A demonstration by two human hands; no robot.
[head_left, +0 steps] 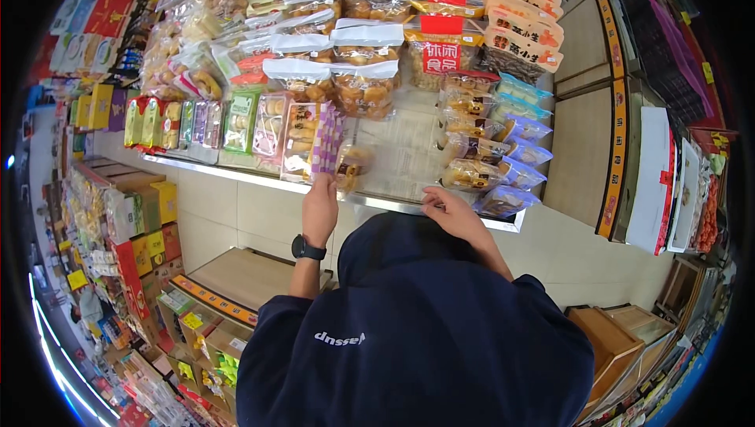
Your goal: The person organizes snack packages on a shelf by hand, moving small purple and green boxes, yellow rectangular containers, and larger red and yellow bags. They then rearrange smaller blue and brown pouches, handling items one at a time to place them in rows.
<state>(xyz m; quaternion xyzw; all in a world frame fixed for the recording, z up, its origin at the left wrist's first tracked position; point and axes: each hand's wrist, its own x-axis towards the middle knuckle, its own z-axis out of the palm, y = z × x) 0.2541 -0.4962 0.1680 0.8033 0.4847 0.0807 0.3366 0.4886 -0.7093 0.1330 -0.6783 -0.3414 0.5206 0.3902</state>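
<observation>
My left hand (321, 199), with a dark watch on its wrist, is closed on the lower end of a purple-and-white checked package (327, 140) at the shelf's front edge. Right beside that package stands a small clear bag of brown pastries (353, 166), slightly blurred. My right hand (442, 208) rests at the metal front edge of the display shelf (385, 200), fingers apart, with nothing visible in it. Left of the checked package are a clear pack of round pastries (300, 140) and a pink-edged pack (270, 130).
White-topped pastry bags (366, 85) stand farther back. Small clear and purple bags (470, 161) line the right side. A wooden display (578, 152) borders the shelf at right; a lower wooden stand (244, 274) is at the left, beside stacked boxes (153, 254).
</observation>
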